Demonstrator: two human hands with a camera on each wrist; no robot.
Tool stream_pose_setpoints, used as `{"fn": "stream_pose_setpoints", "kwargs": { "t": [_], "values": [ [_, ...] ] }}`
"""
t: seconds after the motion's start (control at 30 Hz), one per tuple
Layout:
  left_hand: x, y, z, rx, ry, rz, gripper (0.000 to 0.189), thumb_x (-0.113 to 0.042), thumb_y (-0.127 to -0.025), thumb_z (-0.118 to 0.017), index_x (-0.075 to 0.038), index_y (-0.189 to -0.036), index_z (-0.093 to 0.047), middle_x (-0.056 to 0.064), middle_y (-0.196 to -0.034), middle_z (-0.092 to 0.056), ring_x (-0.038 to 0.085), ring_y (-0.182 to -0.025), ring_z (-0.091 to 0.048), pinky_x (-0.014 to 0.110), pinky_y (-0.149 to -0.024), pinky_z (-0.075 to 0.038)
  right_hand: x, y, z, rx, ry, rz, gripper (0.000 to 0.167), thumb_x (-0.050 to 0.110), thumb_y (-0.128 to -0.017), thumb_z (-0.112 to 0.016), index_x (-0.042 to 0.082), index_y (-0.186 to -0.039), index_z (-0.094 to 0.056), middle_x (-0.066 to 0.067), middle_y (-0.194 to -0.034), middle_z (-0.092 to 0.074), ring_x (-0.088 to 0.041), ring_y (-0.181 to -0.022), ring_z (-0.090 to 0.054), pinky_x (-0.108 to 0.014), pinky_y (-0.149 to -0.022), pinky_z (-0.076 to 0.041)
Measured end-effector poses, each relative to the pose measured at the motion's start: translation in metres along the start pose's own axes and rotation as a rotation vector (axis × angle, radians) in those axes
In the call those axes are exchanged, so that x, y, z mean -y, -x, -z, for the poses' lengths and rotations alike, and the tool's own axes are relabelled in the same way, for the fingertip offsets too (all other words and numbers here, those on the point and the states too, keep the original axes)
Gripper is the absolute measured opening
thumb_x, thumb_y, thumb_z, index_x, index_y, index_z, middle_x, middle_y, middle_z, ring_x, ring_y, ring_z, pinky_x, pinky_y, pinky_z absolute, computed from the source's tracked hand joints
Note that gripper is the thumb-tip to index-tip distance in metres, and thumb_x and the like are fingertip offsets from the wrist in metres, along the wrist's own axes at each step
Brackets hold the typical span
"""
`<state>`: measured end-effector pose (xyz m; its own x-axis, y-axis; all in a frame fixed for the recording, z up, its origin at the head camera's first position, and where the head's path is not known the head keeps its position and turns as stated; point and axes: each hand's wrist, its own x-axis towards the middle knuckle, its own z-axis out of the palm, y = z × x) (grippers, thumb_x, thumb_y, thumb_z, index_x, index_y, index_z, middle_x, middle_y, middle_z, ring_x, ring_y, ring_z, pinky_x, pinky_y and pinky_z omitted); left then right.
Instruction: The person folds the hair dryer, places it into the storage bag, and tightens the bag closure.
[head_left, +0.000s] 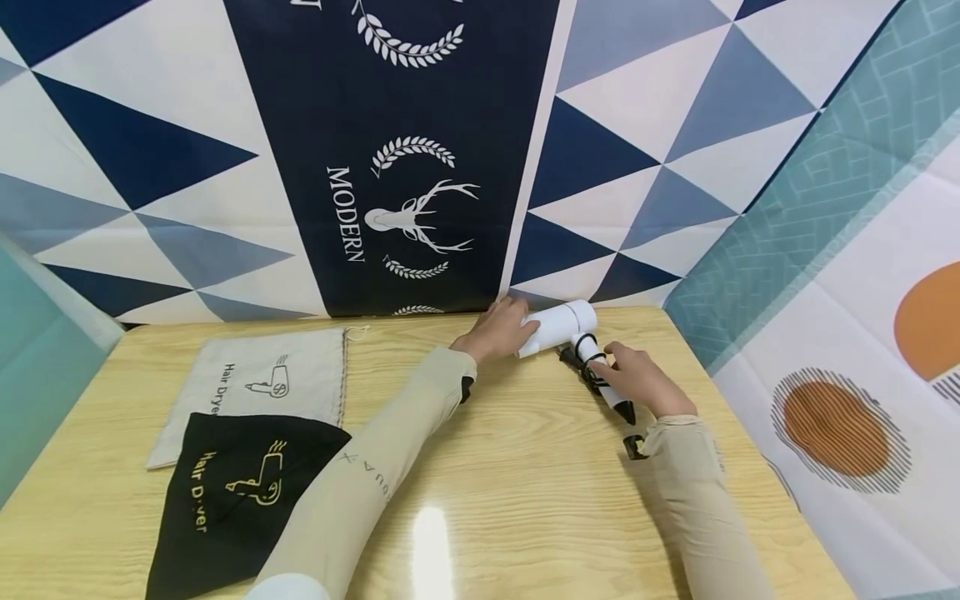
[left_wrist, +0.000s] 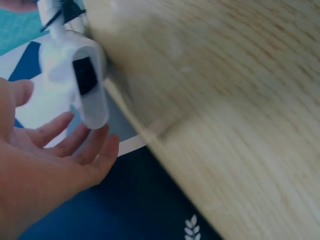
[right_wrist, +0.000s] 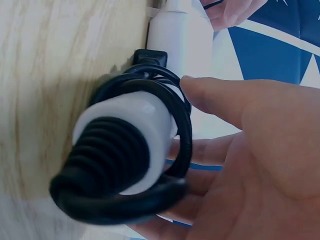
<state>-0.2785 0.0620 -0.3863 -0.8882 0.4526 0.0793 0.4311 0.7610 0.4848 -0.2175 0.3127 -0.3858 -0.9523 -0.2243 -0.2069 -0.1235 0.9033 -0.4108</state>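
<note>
A white hair dryer [head_left: 558, 325] lies on the table near its back edge, its handle angled toward the front right. A black cord [right_wrist: 185, 135] is looped round the handle. At the nozzle end is my left hand [head_left: 498, 329], fingers spread and loosely bent; in the left wrist view the fingertips are right at the nozzle's tip and the thumb stands apart from it. Beside the handle is my right hand [head_left: 637, 379]. Its thumb tip meets the cord loop in the right wrist view, with the other fingers partly hidden behind the cord and handle.
A white cloth bag [head_left: 285, 367] printed with a hair dryer lies at the table's left. A black bag [head_left: 217, 500] with a matching print overlaps it, partly under my left forearm. Patterned cloth [head_left: 420, 100] hangs behind the wooden table [head_left: 480, 483] and at its sides.
</note>
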Motion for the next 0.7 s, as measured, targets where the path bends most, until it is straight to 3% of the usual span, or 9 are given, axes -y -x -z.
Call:
{"fn": "stream_pose_setpoints", "kwargs": {
  "t": [0.13,0.27,0.5,0.7],
  "values": [
    [0.005,-0.005,-0.007,0.080,0.015,0.040,0.051,-0.046,-0.104,-0.045,-0.004,-0.133,-0.054,0.011,-0.133,-0.054,0.024,-0.126,-0.048,0.038,-0.106,-0.039,0.000,-0.001,-0.003,0.007,-0.021,0.014,0.038,0.031,-0.104,-0.051,-0.006,-0.114,-0.052,-0.014,-0.083,-0.059,-0.023,-0.069,-0.054,-0.037,-0.064,-0.043],
    [0.010,-0.006,-0.012,0.156,0.006,0.079,0.067,-0.053,-0.103,-0.044,-0.004,-0.148,-0.040,0.014,-0.149,-0.042,0.028,-0.140,-0.036,0.039,-0.113,-0.033,0.000,-0.003,-0.005,0.010,-0.039,0.013,0.030,0.030,-0.104,-0.052,0.000,-0.105,-0.051,-0.008,-0.074,-0.049,-0.020,-0.062,-0.047,-0.034,-0.059,-0.039],
    [0.011,-0.008,-0.016,0.150,0.150,0.057,0.058,-0.041,-0.102,-0.053,0.001,-0.140,-0.043,0.014,-0.129,-0.056,0.023,-0.115,-0.057,0.035,-0.099,-0.044,-0.004,-0.004,-0.007,-0.008,-0.047,0.033,0.026,0.025,-0.104,-0.052,0.000,-0.102,-0.049,-0.009,-0.072,-0.048,-0.020,-0.060,-0.047,-0.034,-0.057,-0.039],
    [0.006,-0.005,-0.017,0.120,0.190,0.035,0.046,-0.037,-0.100,-0.060,0.002,-0.123,-0.054,0.011,-0.108,-0.061,0.019,-0.092,-0.057,0.031,-0.086,-0.047,-0.008,-0.001,-0.006,-0.056,-0.020,0.074,0.022,0.020,-0.103,-0.054,-0.001,-0.099,-0.053,-0.009,-0.071,-0.051,-0.019,-0.058,-0.048,-0.034,-0.058,-0.040]
  ]
}}
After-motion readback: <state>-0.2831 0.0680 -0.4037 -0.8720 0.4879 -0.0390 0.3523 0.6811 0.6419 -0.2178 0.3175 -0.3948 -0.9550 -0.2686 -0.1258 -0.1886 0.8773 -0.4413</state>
